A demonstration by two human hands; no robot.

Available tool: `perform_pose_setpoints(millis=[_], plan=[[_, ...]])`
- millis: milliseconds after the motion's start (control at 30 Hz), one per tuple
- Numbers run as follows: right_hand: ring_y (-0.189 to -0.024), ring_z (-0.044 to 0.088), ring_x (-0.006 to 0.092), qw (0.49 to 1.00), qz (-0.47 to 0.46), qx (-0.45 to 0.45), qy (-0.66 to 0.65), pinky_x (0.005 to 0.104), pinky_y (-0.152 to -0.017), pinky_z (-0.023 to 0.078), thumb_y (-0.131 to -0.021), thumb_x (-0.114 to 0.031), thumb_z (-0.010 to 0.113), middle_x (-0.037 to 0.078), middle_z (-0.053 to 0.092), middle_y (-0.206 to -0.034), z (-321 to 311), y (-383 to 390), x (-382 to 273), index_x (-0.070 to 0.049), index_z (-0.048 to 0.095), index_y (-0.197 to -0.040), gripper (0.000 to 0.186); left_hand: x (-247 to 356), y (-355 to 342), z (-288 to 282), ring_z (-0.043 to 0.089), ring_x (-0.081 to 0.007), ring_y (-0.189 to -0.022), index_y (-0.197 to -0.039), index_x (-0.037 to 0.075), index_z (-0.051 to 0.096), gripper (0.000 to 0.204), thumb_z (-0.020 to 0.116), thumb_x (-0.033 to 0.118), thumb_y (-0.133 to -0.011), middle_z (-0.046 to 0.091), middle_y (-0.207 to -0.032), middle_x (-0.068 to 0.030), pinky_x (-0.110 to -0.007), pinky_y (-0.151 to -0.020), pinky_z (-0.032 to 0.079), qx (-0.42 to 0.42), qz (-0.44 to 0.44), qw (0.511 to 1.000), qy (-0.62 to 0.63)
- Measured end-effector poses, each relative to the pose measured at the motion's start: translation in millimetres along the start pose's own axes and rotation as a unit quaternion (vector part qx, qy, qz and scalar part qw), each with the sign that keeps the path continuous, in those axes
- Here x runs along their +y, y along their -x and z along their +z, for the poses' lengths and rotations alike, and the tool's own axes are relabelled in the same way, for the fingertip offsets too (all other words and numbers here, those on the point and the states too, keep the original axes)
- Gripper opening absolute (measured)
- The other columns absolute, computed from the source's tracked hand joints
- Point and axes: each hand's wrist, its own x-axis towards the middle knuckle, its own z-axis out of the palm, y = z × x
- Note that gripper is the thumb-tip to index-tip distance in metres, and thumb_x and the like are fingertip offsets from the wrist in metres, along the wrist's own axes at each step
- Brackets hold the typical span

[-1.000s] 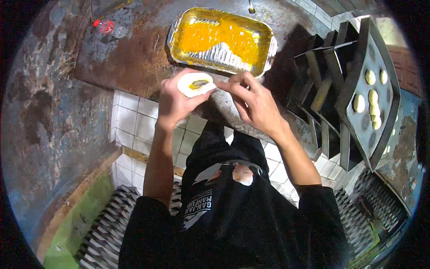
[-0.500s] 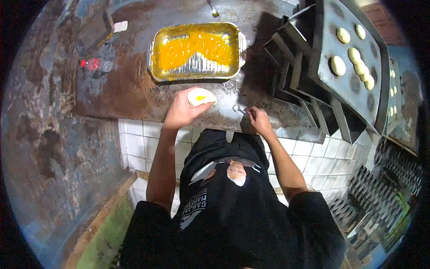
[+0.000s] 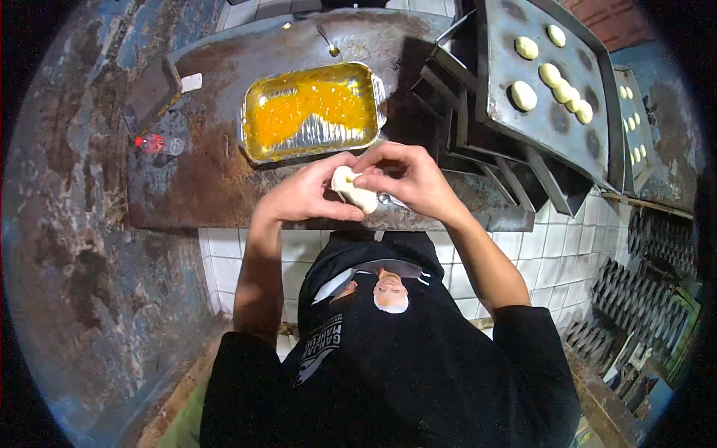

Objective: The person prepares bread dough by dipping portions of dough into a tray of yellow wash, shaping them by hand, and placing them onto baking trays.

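A pale piece of dough (image 3: 353, 190) is folded between both hands just above the near edge of the dark worktop (image 3: 209, 187). My left hand (image 3: 306, 196) cups it from below and the left. My right hand (image 3: 407, 177) pinches its top edge with thumb and fingers. Just beyond the hands stands a foil tray (image 3: 258, 101) holding orange-yellow filling (image 3: 310, 104). Whatever is inside the folded dough is hidden.
A dark baking tray (image 3: 567, 127) with several pale dough pieces (image 3: 523, 95) rests on stacked trays at the right, with another tray (image 3: 633, 112) behind it. A spoon (image 3: 327, 42) lies beyond the foil tray. A small red-capped bottle (image 3: 153, 143) sits at the left. White tiles front the counter.
My right hand has come back from the worktop to the dough. The flat round with filling on my left palm is now folded shut between both hands.
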Motion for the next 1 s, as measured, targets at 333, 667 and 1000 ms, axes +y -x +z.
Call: perform_pose_setpoints(millis=[333,667,1000], plan=[[-0.11,0.066,0.0384,0.98,-0.018,0.003,0.198,0.0459,-0.093,0.058,-0.081,-0.039,0.087,0.021,0.058,-0.13,11,6,-79,-0.005,0.057,-0.14,0.074,-5,15,40,0.062,-0.0094,-0.099,-0.125,-0.001,0.063,0.033,0.058,0.011,-0.095,0.067,-0.105,-0.001,-0.027,-0.086,0.052,0.218,0.073,0.961,0.152],[-0.085,0.071,0.0283,0.975,-0.107,-0.006,0.196,0.0369,-0.075,0.058,-0.087,-0.016,0.082,0.013,0.068,-0.092,5,-10,-95,-0.005,0.077,-0.115,0.03,13,37,26,0.057,-0.0064,-0.085,-0.133,0.007,0.053,0.045,0.064,0.032,-0.098,0.063,-0.112,-0.0007,-0.022,-0.066,0.044,0.144,0.07,0.954,0.255],[-0.109,0.064,0.0317,0.911,-0.228,-0.016,0.342,0.044,-0.092,0.055,-0.08,-0.034,0.088,0.015,0.061,-0.116,7,-7,-97,-0.006,0.064,-0.141,0.071,27,16,55,0.057,-0.0044,-0.083,-0.124,0.001,0.06,0.038,0.069,0.023,-0.095,0.064,-0.1,-0.0009,-0.021,-0.068,0.045,0.27,0.105,0.935,0.205]])
